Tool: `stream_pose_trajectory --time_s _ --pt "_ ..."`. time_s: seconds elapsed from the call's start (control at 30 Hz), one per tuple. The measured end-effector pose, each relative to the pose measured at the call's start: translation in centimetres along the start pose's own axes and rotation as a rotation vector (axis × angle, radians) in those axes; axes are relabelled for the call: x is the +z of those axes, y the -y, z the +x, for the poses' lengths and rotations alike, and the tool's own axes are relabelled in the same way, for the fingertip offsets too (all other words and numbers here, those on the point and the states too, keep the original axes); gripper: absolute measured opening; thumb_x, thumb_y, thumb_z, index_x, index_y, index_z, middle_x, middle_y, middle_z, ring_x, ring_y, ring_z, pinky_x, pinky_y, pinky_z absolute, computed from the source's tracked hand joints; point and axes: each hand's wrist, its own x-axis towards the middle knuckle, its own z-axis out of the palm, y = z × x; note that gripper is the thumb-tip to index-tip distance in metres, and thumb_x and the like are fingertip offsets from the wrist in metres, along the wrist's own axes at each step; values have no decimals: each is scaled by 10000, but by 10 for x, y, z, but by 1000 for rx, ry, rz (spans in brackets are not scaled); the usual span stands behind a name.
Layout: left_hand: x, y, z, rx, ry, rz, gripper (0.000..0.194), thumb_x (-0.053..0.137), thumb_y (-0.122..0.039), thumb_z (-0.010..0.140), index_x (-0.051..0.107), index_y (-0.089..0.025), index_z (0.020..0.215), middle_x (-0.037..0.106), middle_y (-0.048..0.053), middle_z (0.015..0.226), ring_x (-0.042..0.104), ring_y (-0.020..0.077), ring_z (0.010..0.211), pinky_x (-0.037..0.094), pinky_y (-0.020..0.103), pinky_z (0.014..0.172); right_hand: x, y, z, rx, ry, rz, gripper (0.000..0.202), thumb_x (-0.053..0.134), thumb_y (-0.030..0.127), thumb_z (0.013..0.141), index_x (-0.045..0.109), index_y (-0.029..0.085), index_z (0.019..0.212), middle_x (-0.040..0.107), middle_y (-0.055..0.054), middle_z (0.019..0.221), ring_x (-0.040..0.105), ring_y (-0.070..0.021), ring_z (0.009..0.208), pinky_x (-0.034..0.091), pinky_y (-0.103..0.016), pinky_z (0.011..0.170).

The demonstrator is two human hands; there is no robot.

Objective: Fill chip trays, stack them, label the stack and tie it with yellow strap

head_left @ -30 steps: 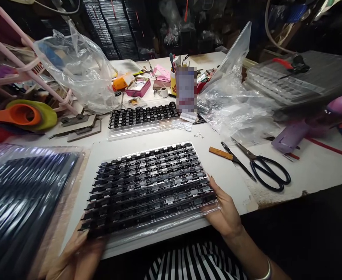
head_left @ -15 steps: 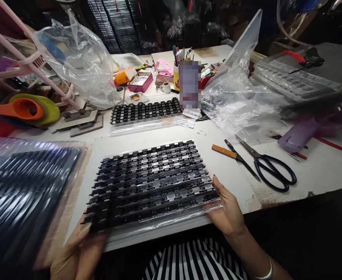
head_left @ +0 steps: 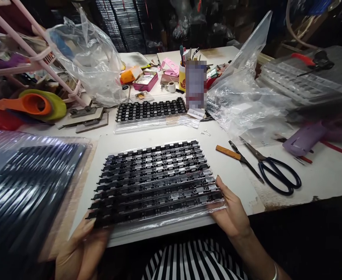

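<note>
A clear plastic tray [head_left: 171, 218] lies before me, filled with rows of black toothed plastic strips [head_left: 156, 182]. My left hand [head_left: 81, 243] grips its near left corner, thumb on top and fingers underneath. At the right edge, my right hand [head_left: 230, 210] holds the tray between thumb and fingers. Parts of the fingers on both sides are hidden under the tray. The tray is held over a white board [head_left: 86, 198] at the table's near edge; whether it touches the board I cannot tell.
Behind is another clear tray [head_left: 147, 126] with black parts. Scissors [head_left: 278, 175] and an orange-handled blade tool [head_left: 241, 157] lie right. Dark strips in plastic [head_left: 39, 179] sit left. Clear bags [head_left: 86, 58], a pen cup [head_left: 182, 77] and a purple tool [head_left: 303, 138] surround the table.
The whole view has shifted, so everything appears slightly farther right. Both hands keep their hold on the tray, which shows little movement relative to the board.
</note>
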Motion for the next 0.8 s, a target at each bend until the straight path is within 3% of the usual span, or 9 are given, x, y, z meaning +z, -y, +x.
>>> stream_pose_trajectory --time_s 0.13,0.3,0.53,0.8 --pt "2 1 0 22 -38 38 553 476 -60 719 563 -283 1218 698 15 1080 611 213 1075 557 302 817 0 -2 -5 -100 -30 -25 337 498 346 904 603 231 1203 634 -34 1213 564 -219 1136 401 -430 1030" --pt "3 5 3 28 41 57 542 482 -61 733 567 -269 1226 682 26 1118 599 220 1093 554 280 830 -7 -7 -7 -228 -97 -17 344 472 313 912 575 261 1235 531 -8 1345 458 -212 1251 351 -429 1077" --pt "-2 7 0 6 193 48 534 472 -61 807 502 -268 1297 632 46 1207 573 228 1128 542 309 871 -12 -3 -4 -182 -46 7 328 457 327 905 591 328 1205 527 22 1347 454 -232 1256 347 -490 1074" --pt "-2 7 -3 -37 267 53 520 476 -90 844 472 -312 1315 616 34 1233 567 235 1136 516 376 921 -15 -1 -5 -131 -37 28 301 460 405 896 622 355 1144 608 7 1250 517 -234 1193 399 -517 1023"
